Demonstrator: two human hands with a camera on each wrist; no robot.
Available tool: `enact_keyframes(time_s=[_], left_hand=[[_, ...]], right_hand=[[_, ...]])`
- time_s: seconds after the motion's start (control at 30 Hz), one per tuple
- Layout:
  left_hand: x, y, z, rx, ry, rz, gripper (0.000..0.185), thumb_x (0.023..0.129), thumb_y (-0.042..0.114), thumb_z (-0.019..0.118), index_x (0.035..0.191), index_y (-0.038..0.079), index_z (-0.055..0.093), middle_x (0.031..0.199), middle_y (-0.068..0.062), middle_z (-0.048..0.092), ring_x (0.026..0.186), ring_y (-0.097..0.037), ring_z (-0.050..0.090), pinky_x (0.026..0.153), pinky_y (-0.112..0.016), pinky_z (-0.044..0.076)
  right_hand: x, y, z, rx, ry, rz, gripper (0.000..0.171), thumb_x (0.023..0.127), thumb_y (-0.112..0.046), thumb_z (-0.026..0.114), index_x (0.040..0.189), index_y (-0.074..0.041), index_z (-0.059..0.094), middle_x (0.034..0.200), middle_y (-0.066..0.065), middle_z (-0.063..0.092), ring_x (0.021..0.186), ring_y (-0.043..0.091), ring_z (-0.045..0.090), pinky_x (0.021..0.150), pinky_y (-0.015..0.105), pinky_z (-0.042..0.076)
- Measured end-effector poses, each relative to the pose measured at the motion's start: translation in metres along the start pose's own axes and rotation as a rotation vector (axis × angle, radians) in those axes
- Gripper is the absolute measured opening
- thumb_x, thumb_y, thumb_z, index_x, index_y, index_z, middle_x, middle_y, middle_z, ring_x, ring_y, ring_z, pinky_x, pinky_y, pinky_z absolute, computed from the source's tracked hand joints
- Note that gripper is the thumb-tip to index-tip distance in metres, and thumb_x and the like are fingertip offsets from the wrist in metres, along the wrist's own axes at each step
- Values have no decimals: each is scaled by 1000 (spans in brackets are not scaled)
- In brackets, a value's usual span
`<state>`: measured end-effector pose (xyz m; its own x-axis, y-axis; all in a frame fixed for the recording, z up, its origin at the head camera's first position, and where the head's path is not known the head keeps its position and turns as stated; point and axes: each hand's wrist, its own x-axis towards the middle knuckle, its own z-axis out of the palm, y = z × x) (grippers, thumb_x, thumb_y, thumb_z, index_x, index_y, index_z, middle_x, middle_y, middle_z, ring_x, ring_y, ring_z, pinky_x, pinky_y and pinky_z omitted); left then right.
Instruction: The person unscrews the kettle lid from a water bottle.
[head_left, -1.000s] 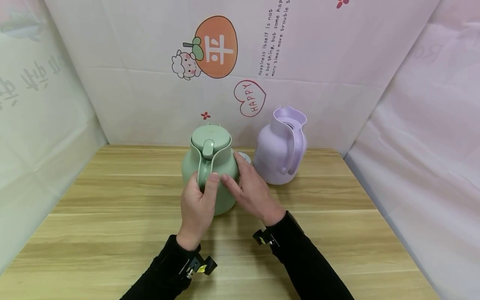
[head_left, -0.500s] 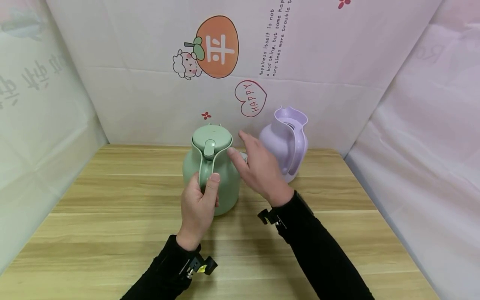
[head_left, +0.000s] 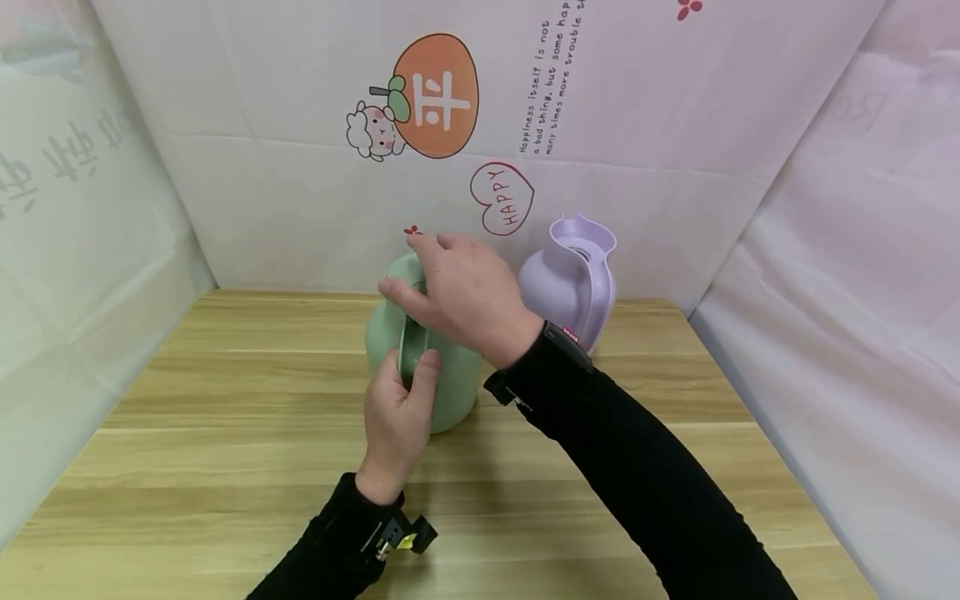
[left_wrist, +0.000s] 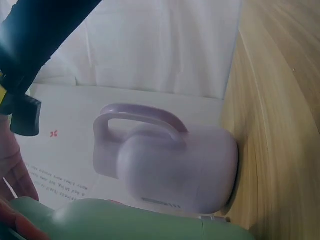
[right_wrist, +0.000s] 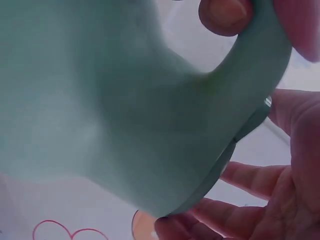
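Fingers (head_left: 408, 379) of our left hand (head_left: 396, 421) curl round the green jug's (head_left: 453, 392) rigid handle, its surest hold, while our right hand (head_left: 461, 292) cups the smooth, likely slippery lid, fingers spread.

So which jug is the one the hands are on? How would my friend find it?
Find the wooden table with the cartoon wall behind it. Two round jugs stand near its back edge. Pick the green jug, left of the purple jug: the left hand grips its handle and the right hand covers its lid, while nobody touches the purple one.
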<state>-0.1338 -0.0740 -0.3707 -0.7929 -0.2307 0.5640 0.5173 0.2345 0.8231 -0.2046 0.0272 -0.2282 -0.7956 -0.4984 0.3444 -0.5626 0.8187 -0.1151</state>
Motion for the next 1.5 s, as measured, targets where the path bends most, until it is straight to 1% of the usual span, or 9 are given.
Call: enact_keyframes(time_s=[0.17, 0.33, 0.43, 0.53, 0.7, 0.83, 1.0, 1.2, 1.5], left_hand=[[-1, 1, 0, 7, 8, 0, 26, 107, 19, 59, 85, 8, 50, 66, 5, 37, 58, -11, 37, 58, -27, 35], [0, 2, 0, -2, 9, 1, 29, 107, 19, 58, 82, 9, 48, 68, 4, 36, 59, -11, 35, 60, -27, 34], [0, 1, 0, -7, 11, 2, 30, 107, 19, 58, 81, 10, 48, 68, 4, 35, 59, -11, 35, 60, -27, 34], [0, 0, 1, -14, 9, 4, 30, 107, 18, 58, 81, 10, 48, 68, 5, 35, 59, -11, 34, 59, -27, 33], [0, 0, 1, -22, 5, 9, 29, 108, 18, 58, 81, 11, 49, 68, 6, 36, 59, -11, 35, 59, -26, 33], [1, -1, 2, -29, 2, 22, 27, 107, 17, 57, 82, 11, 49, 69, 6, 37, 60, -11, 36, 60, -26, 34], [2, -2, 1, -27, 1, 39, 28, 107, 17, 57, 81, 11, 48, 67, 6, 37, 58, -10, 35, 58, -26, 33], [3, -3, 1, -22, 1, 46, 28, 107, 16, 56, 81, 10, 50, 67, 5, 42, 57, -11, 38, 57, -26, 35], [3, -3, 3, -4, 7, 33, 26, 107, 17, 56, 83, 11, 50, 68, 6, 38, 60, -11, 38, 59, -26, 36]], right_hand=[[5, -11, 1, -96, -47, 41, 67, 100, -66, 51, 147, -19, 56, 119, 8, 65, 107, 28, 64, 87, 43, 55], [7, -15, 2, -124, -30, 64, 46, 101, -61, 51, 110, -18, 63, 90, 3, 58, 86, 24, 59, 70, 39, 51], [7, -15, 2, -137, -37, 59, 41, 103, -57, 50, 91, -19, 55, 76, 1, 49, 77, 21, 55, 63, 35, 44], [7, -16, 2, -156, -47, 51, 40, 104, -52, 49, 82, -19, 48, 68, 0, 41, 71, 20, 53, 58, 34, 39], [7, -14, 2, -175, -37, 24, 38, 104, -44, 49, 76, -18, 45, 65, -2, 35, 64, 19, 48, 54, 32, 34], [7, -13, 2, -207, -34, -21, 39, 105, -43, 49, 76, -17, 45, 64, -3, 34, 62, 19, 46, 59, 33, 37], [9, -11, 3, -226, -50, -47, 38, 107, -43, 47, 79, -17, 48, 65, -2, 38, 68, 20, 53, 73, 36, 44], [8, -9, 3, -224, -32, -80, 38, 107, -44, 48, 81, -17, 51, 65, -1, 42, 67, 19, 54, 73, 36, 45], [10, -1, 4, -172, -3, -136, 36, 107, -41, 52, 83, -14, 57, 68, 2, 54, 70, 20, 59, 77, 39, 48]])
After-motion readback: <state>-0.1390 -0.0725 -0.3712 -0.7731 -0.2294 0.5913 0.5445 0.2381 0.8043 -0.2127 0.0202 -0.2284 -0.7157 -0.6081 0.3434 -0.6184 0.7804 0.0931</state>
